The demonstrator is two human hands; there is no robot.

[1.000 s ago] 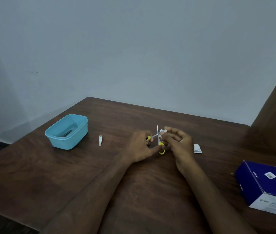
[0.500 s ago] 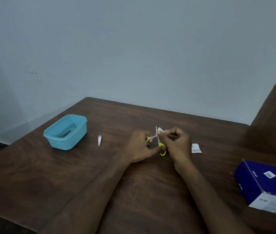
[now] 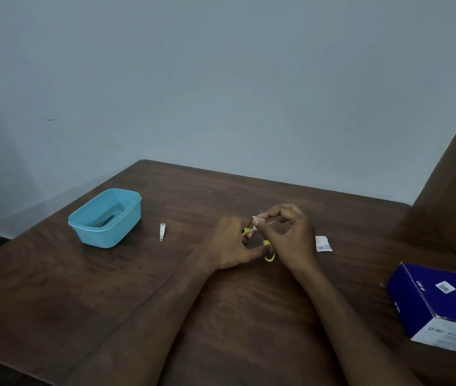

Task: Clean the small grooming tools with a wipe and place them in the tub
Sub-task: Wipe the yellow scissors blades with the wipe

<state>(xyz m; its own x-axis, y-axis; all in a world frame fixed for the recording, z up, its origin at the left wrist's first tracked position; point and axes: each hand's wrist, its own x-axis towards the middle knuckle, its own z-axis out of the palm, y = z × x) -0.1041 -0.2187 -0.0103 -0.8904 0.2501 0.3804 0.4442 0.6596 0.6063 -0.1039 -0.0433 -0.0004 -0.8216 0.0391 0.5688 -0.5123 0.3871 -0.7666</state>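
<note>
fingers point(image 3: 260, 224) pinched on wipe point(image 3: 257, 220), scissors point(image 3: 270, 256)

The room is dim and evenly lit, with a bluish cast on the far wall point(image 3: 221, 79). Soft shadow gathers at the left. Detail is slightly soft, and the worktop point(image 3: 54, 302) edges bow from wide-angle distortion.

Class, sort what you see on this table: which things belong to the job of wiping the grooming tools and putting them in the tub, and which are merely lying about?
Belong to the job:
- scissors, held by left hand
- wipe, pinched by right hand
- nail clipper
- blue tub

Lying about:
- torn sachet
- blue box
</note>
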